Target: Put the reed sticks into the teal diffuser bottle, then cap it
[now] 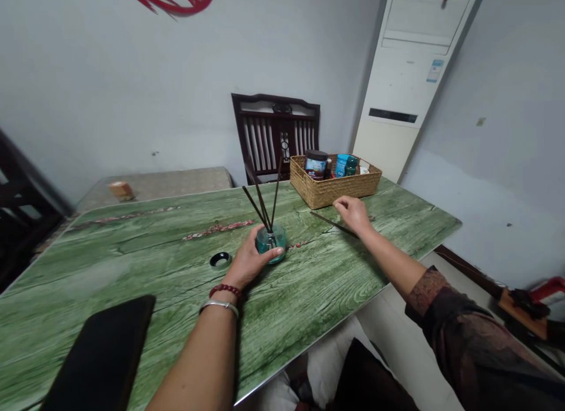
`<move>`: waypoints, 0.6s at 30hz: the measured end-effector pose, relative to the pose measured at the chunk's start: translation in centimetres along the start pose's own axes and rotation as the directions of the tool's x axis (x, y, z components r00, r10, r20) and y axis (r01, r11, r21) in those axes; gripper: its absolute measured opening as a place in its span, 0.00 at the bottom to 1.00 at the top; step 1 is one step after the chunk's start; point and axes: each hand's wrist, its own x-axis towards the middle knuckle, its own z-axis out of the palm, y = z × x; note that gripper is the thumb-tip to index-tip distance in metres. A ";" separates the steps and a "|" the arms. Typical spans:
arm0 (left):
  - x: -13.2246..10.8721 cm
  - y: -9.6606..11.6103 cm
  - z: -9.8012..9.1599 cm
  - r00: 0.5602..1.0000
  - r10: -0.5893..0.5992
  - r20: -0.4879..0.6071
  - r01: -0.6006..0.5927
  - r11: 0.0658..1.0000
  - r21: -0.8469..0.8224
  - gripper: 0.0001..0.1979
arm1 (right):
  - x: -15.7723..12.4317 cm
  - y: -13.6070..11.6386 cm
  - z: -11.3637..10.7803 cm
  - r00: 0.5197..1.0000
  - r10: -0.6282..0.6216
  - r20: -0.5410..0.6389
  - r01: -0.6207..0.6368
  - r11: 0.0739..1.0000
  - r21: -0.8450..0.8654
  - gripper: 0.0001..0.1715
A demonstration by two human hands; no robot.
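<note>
A small teal glass bottle [272, 242] stands on the green wood-patterned table [132, 264] with several dark reed sticks [263, 206] rising from its neck. My left hand [249, 261] wraps around the bottle's left side and holds it. My right hand [352, 214] rests on the table further right, fingers curled down onto a loose dark reed stick [325, 221] that lies flat. A small black ring-shaped cap [219, 259] lies just left of my left hand.
A woven basket [335, 187] with jars and a blue bottle stands at the table's far edge, right behind my right hand. A black flat object [103, 355] lies at the near left. A dark wooden chair [274, 134] and a white floor-standing air conditioner [408, 81] stand behind.
</note>
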 end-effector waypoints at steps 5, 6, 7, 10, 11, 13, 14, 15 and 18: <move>0.1 -0.2 0.0 1.000 -0.012 0.009 0.012 0.999 0.030 0.35 | -3.4 3.9 1.0 0.976 0.042 0.214 0.043 0.926 -0.376 0.17; 0.2 -0.2 0.0 1.000 -0.018 0.013 0.017 0.999 0.033 0.35 | -4.1 4.2 1.3 0.968 0.046 0.246 0.065 0.903 -0.424 0.17; 0.2 -0.2 -0.1 1.000 -0.024 0.017 0.023 0.999 0.035 0.35 | -4.6 4.3 1.5 0.961 0.054 0.270 0.080 0.884 -0.461 0.17; 0.1 0.2 -0.1 0.999 -0.042 0.007 0.042 0.999 0.029 0.36 | -5.6 4.3 1.8 0.956 0.066 0.286 0.096 0.851 -0.516 0.19; 0.1 0.4 -0.2 0.999 -0.048 0.001 0.048 0.998 0.027 0.36 | -5.8 4.3 1.8 0.956 0.058 0.286 0.104 0.848 -0.520 0.19; 0.0 0.8 -0.2 0.998 -0.064 -0.002 0.064 0.997 0.033 0.37 | -6.0 4.2 1.7 0.955 0.027 0.294 0.132 0.852 -0.506 0.19; 0.0 1.0 -0.3 0.997 -0.072 -0.001 0.072 0.997 0.039 0.37 | -6.1 4.1 1.6 0.954 0.011 0.300 0.145 0.858 -0.493 0.18; -0.1 1.2 -0.3 0.997 -0.076 0.001 0.076 0.996 0.044 0.37 | -6.1 4.1 1.5 0.953 -0.003 0.304 0.155 0.865 -0.477 0.18; -0.1 1.4 -0.3 0.998 -0.065 -0.010 0.066 0.997 0.042 0.37 | -6.0 4.1 1.3 0.957 -0.025 0.289 0.160 0.877 -0.454 0.16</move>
